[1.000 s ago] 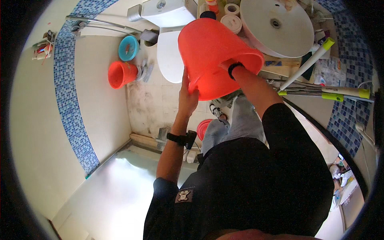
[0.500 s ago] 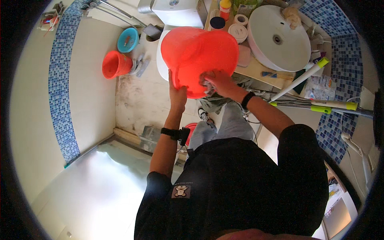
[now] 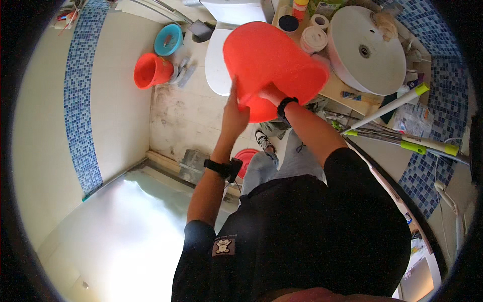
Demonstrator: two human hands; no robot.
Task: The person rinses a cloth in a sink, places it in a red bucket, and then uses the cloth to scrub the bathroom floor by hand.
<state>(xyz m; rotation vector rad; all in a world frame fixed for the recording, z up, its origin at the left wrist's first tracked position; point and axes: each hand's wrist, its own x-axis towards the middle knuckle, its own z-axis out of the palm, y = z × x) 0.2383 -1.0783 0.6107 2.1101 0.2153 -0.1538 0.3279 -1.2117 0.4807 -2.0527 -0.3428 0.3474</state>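
While both hands hold it up, the orange bucket [image 3: 271, 60] hangs tipped above the toilet [image 3: 217, 55], its side turned to the camera and its mouth facing down and away. The left hand [image 3: 235, 113] presses flat against the bucket's lower left wall, fingers spread upward along the plastic. The right hand [image 3: 271, 94] grips the bucket's lower rim, fingers curled over the edge, a black band on its wrist. The two hands sit close together on the same lower edge, both clamped on the bucket. A black watch [image 3: 221, 167] wraps the left forearm.

Under the bucket lies the stained tile floor [image 3: 186, 116], where one shoe [image 3: 264, 142] shows beside a red round thing [image 3: 246, 158] partly hidden by the arm. To the left, a smaller orange bucket [image 3: 151, 71] lies on its side near a blue basin [image 3: 168, 39]. To the right of the held bucket stands a round white sink [image 3: 367, 50] on a counter, with two tape rolls [image 3: 314, 38] just beside it. Mop handles [image 3: 397, 103] with green grips lean across the right side, against a blue mosaic wall [image 3: 432, 166].
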